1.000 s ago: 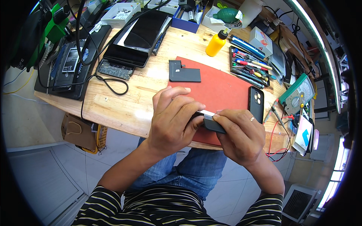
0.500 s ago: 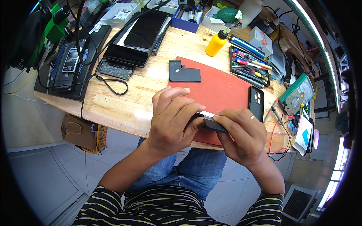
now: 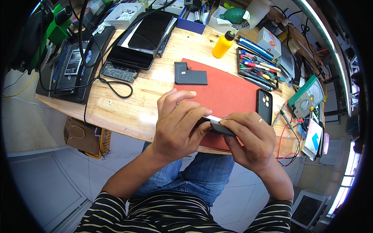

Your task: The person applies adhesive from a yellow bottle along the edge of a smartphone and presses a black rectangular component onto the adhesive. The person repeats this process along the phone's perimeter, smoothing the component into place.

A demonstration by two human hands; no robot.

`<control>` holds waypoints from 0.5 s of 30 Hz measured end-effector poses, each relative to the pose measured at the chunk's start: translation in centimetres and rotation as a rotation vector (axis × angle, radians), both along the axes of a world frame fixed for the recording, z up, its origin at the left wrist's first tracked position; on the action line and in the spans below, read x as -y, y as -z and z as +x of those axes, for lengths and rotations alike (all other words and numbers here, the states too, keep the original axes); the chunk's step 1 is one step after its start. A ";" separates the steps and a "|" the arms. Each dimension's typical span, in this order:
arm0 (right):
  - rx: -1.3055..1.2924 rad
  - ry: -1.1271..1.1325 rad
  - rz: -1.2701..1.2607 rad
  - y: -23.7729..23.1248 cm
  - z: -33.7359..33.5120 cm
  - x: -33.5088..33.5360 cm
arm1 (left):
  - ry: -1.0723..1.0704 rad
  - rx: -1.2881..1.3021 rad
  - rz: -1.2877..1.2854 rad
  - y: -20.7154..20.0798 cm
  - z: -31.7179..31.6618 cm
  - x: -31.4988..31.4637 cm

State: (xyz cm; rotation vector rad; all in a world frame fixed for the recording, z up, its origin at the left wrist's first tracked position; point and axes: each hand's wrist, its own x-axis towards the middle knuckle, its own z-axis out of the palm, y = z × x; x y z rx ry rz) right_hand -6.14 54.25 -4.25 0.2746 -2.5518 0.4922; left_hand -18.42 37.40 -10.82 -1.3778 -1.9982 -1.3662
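Both hands meet over the front of the red mat [image 3: 229, 93]. Between them is a flat black piece with a white strip [image 3: 223, 129] along its upper edge, mostly hidden by my fingers. My left hand [image 3: 176, 130] is closed on its left end, the fingers bent over the top. At the other end, my right hand [image 3: 252, 138] pinches the piece with thumb and fingertips near the white strip. Beyond the hands, an L-shaped black phone battery [image 3: 191, 76] lies on the mat. A black phone case [image 3: 264, 108] with camera holes rests at the mat's right edge.
Stacked dark tablets and phones [image 3: 147, 35] lie at the back left, with a black cable [image 3: 120, 96] looping nearby. A yellow bottle [image 3: 223, 46] stands behind the mat, beside a tool tray [image 3: 256, 66]. A green multimeter [image 3: 309, 97] with leads is at the right.
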 end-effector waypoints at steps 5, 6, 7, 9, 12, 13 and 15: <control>0.018 -0.004 -0.013 -0.1 0.1 0.0 | 0.002 -0.006 0.002 0.1 0.0 0.0; 0.011 -0.010 -0.018 -0.1 0.1 0.0 | 0.002 -0.008 0.001 0.1 0.0 0.0; 0.011 -0.010 -0.017 -0.1 0.1 0.0 | 0.003 -0.006 -0.001 0.1 0.0 0.1; 0.018 -0.006 -0.013 -0.1 0.1 0.0 | 0.003 -0.007 0.003 0.1 0.0 0.0; 0.018 -0.006 -0.021 -0.1 0.1 0.0 | 0.002 -0.008 0.006 0.1 0.0 0.0; 0.016 -0.011 -0.028 -0.1 0.1 0.0 | 0.002 -0.008 0.007 0.1 0.0 0.0; 0.023 -0.005 -0.026 -0.1 0.1 0.0 | 0.005 0.000 0.005 0.1 0.0 0.0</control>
